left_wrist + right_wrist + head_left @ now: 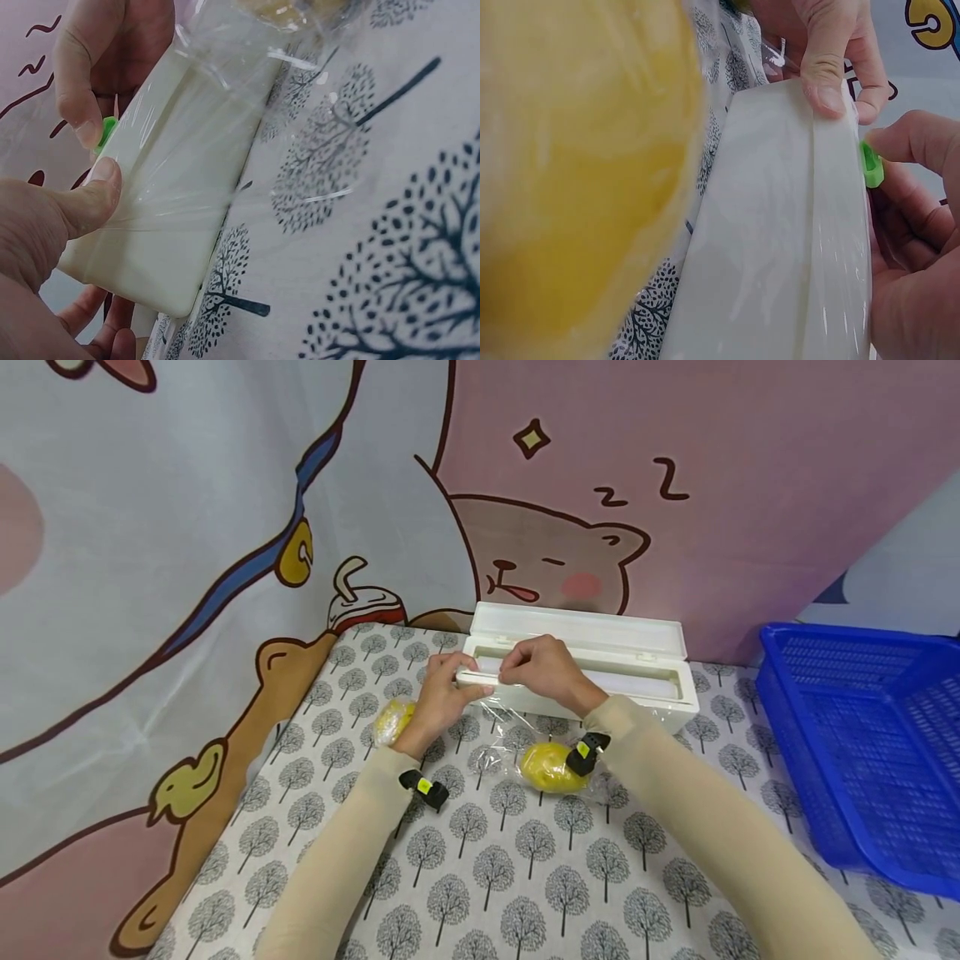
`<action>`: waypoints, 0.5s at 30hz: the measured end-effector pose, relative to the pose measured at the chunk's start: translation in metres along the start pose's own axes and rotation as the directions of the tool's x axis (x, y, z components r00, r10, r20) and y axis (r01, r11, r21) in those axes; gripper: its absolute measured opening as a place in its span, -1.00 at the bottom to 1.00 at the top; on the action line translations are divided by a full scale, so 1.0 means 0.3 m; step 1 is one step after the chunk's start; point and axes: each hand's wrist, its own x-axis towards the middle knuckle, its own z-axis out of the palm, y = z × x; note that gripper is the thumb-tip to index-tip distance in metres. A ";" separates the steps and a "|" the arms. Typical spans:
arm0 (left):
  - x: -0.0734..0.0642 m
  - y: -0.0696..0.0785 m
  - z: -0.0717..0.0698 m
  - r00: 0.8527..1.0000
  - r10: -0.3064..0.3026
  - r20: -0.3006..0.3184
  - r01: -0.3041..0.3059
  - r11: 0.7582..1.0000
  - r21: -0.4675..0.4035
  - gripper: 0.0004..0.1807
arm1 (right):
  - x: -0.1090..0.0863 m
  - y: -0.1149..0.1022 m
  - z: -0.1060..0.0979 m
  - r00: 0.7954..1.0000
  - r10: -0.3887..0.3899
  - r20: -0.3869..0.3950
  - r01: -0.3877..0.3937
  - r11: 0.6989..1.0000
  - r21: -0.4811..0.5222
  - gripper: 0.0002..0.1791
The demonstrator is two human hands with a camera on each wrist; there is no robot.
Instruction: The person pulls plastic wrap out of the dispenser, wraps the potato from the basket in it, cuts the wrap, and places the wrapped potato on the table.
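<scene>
A long white cling film dispenser stands with its lid raised and a white roll inside. My left hand grips its left front corner, thumb on the front and fingers around the end. Near that end, my right hand pinches a small green slide cutter at the front edge. Clear film stretches down over the dispenser's front. It reaches a round yellow thing, perhaps a fruit, lying under film below my right wrist. Another yellow thing, wrapped in film, lies beside my left wrist.
A blue plastic basket stands at the right. The table is covered with a tree-print cloth. Behind the dispenser hangs a cartoon-print curtain, which also runs along the left side.
</scene>
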 end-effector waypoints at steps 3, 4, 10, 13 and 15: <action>-0.001 -0.001 0.001 1.000 0.001 0.002 -0.001 1.000 -0.005 -0.67 | -0.006 0.001 -0.004 1.000 0.006 0.002 -0.006 1.000 -0.005 -0.97; -0.001 -0.001 0.001 1.000 0.003 0.002 -0.003 1.000 -0.007 -0.67 | -0.008 0.000 -0.006 1.000 0.010 0.003 -0.010 1.000 -0.006 -0.96; 0.000 -0.004 -0.001 1.000 0.012 0.002 -0.012 1.000 -0.005 -0.67 | -0.017 0.003 -0.015 1.000 0.018 0.003 -0.018 1.000 -0.004 -0.96; 0.003 -0.007 -0.001 1.000 0.008 0.007 -0.008 1.000 -0.003 -0.67 | -0.019 0.007 -0.018 1.000 0.006 0.001 -0.006 1.000 -0.006 -0.96; 0.005 -0.009 -0.001 1.000 0.002 0.011 -0.002 1.000 -0.003 -0.66 | -0.023 0.011 -0.023 1.000 -0.005 -0.006 0.005 1.000 -0.010 -0.96</action>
